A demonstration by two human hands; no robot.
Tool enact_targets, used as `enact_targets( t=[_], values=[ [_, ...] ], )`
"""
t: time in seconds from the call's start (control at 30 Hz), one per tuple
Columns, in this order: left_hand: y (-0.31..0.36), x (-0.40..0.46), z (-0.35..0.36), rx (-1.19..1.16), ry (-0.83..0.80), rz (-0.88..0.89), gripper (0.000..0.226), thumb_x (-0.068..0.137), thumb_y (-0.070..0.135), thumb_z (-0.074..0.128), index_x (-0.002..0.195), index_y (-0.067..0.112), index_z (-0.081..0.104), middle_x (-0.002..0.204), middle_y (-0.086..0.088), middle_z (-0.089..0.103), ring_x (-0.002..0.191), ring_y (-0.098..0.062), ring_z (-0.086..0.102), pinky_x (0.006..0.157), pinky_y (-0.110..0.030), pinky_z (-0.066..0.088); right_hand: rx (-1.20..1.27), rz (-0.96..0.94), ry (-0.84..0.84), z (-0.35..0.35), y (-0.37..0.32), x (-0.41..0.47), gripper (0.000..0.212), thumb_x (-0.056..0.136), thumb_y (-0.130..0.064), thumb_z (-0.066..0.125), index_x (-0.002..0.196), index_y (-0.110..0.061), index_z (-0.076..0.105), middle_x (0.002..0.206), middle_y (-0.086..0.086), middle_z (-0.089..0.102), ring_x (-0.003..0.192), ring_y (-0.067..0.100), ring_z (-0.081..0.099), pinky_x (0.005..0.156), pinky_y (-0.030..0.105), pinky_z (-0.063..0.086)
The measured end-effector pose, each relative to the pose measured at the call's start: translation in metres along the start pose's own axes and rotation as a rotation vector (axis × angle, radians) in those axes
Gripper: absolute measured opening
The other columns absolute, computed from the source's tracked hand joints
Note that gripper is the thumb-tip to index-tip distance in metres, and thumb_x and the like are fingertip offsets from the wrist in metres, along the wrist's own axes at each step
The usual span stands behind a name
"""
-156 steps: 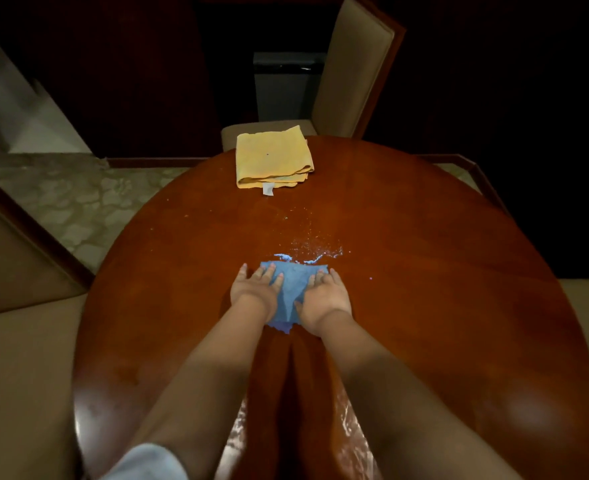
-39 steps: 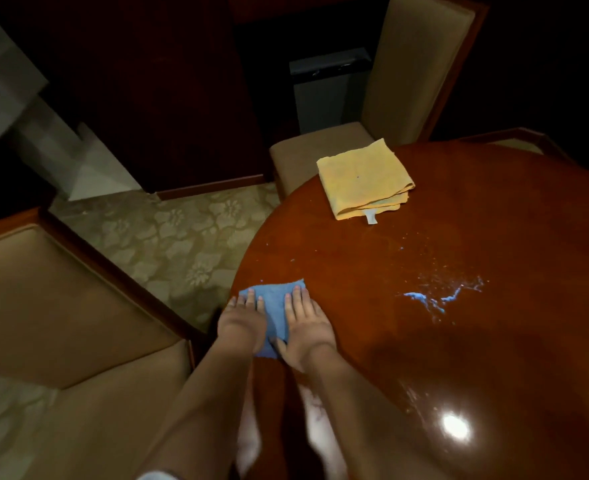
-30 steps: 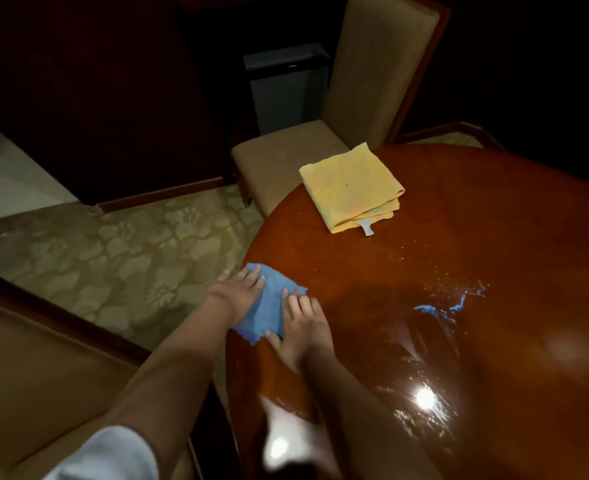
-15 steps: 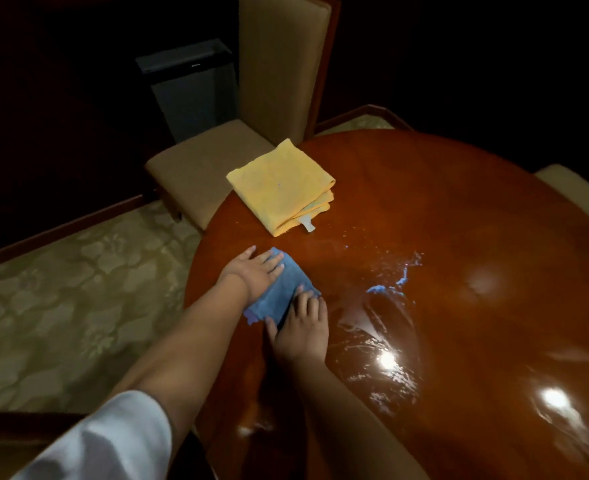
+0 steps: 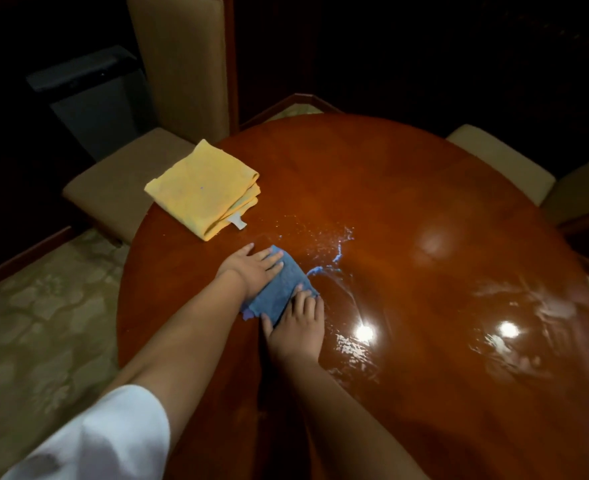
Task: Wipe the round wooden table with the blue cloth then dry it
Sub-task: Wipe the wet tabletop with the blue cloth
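The blue cloth (image 5: 277, 292) lies flat on the round wooden table (image 5: 407, 209), left of centre. My left hand (image 5: 251, 268) presses on its far left part with straight fingers. My right hand (image 5: 298, 327) presses on its near right edge, fingers flat on the cloth. A wet patch with bluish streaks (image 5: 334, 251) glistens just right of the cloth. A folded yellow cloth (image 5: 203, 188) sits at the table's far left edge, beyond my hands.
A beige chair (image 5: 178, 81) stands behind the yellow cloth, with a dark bin (image 5: 92, 98) to its left. Another beige seat (image 5: 500, 161) is at the table's far right. Patterned carpet (image 5: 36, 323) lies left of the table. Lamp reflections shine on the wet near-right surface.
Both hands slid the blue cloth from the table's left edge inward, toward the wet streaks. The view swung left to right around the table.
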State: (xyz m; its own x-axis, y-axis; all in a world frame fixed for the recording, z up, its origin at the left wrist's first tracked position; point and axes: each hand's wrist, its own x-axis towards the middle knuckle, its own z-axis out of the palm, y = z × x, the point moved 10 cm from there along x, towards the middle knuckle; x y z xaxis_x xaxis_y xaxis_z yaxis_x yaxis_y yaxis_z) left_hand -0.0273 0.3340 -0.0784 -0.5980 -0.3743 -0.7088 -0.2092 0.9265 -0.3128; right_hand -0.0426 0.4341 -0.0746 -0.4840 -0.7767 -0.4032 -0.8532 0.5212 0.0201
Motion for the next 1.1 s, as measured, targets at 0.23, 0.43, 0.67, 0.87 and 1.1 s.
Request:
enact_targets(
  t=[0.23,0.43,0.67,0.87,1.1],
  values=[
    [0.033,-0.001,-0.021,0.012,0.019,0.031,0.102,0.086,0.024,0.067,0.150,0.017,-0.012,0.156,-0.002,-0.023,0.145,-0.019,-0.013,0.118,-0.048,0.001,0.077,0.091,-0.033,0.007,0.040,-0.015,0.084,0.097,-0.060,0.012,0.149,0.004,-0.008,0.158,0.019,0.009,0.146,0.030,0.006,0.119,0.043,-0.005],
    [0.054,-0.004,-0.034,-0.061,0.024,-0.027,0.092,0.089,0.016,0.062,0.150,0.017,-0.006,0.158,-0.003,-0.015,0.146,-0.020,-0.003,0.117,-0.047,0.007,0.190,0.145,-0.063,0.006,0.078,-0.010,0.078,0.098,-0.056,0.014,0.151,-0.002,-0.005,0.161,0.013,0.001,0.148,0.024,-0.002,0.119,0.040,-0.005],
    [0.055,0.001,-0.047,-0.166,0.049,-0.105,0.083,0.093,0.023,0.056,0.151,0.018,-0.002,0.159,-0.005,-0.008,0.145,-0.024,0.006,0.117,-0.044,0.015,0.197,0.090,-0.126,-0.003,0.105,0.035,0.063,0.102,-0.037,0.016,0.151,-0.009,-0.012,0.159,0.007,-0.017,0.146,0.019,-0.016,0.118,0.038,-0.007],
    [0.049,0.015,-0.062,-0.259,0.087,-0.144,0.072,0.099,0.044,0.037,0.151,0.017,-0.004,0.159,-0.007,-0.007,0.144,-0.027,0.006,0.114,-0.043,0.019,0.171,0.033,-0.132,-0.018,0.116,0.074,0.076,0.097,-0.034,0.033,0.151,-0.009,-0.014,0.159,0.006,-0.019,0.146,0.019,-0.017,0.117,0.038,-0.009],
    [0.041,0.025,-0.083,-0.334,0.177,-0.223,0.073,0.095,0.056,0.032,0.152,0.018,0.005,0.158,-0.009,0.005,0.142,-0.027,0.015,0.111,-0.040,0.024,0.003,-0.036,-0.131,-0.046,0.116,0.113,0.072,0.099,-0.031,0.035,0.153,-0.008,-0.006,0.160,0.007,-0.011,0.146,0.025,-0.016,0.118,0.041,-0.008]
  ],
)
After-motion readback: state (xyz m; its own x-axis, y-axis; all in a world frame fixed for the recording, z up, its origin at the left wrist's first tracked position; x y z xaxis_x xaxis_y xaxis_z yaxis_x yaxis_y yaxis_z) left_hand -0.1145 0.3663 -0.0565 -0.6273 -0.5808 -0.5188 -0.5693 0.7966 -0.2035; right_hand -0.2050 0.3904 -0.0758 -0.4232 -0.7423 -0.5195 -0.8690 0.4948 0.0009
